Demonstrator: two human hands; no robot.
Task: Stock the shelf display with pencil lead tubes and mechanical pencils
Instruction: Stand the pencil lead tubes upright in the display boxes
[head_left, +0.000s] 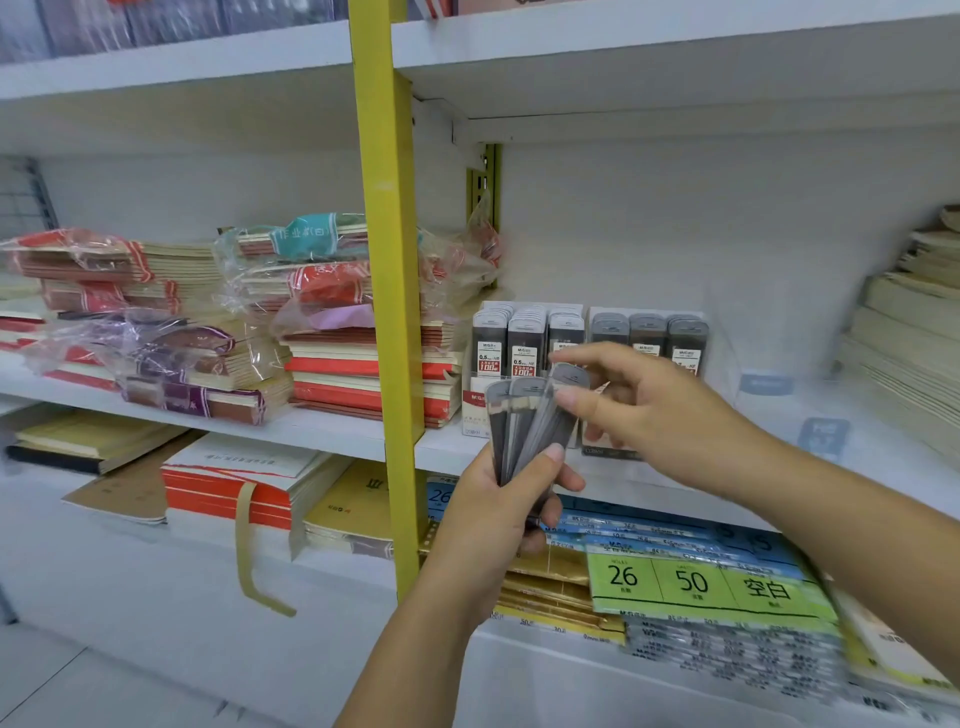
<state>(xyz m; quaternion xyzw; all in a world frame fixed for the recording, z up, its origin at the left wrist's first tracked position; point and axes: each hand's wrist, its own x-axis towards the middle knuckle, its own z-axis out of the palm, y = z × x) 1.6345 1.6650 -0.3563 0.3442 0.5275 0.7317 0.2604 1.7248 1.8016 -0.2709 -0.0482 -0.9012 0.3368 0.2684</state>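
Grey lead tubes (521, 434) fanned upright, left hand (498, 501) gripping, right hand (641, 410) seemingly pinching one

Plainly a stationery shop. Told by white retail shelving (332, 431) hung on a yellow slotted upright (387, 260), shrink-wrapped exercise-book bundles (156, 312) piled at 9 o'clock, pencil lead tubes (524, 338) ranked face-out in clear display trays at centre, and packs of printed label cards (691, 577) at 5 o'clock.
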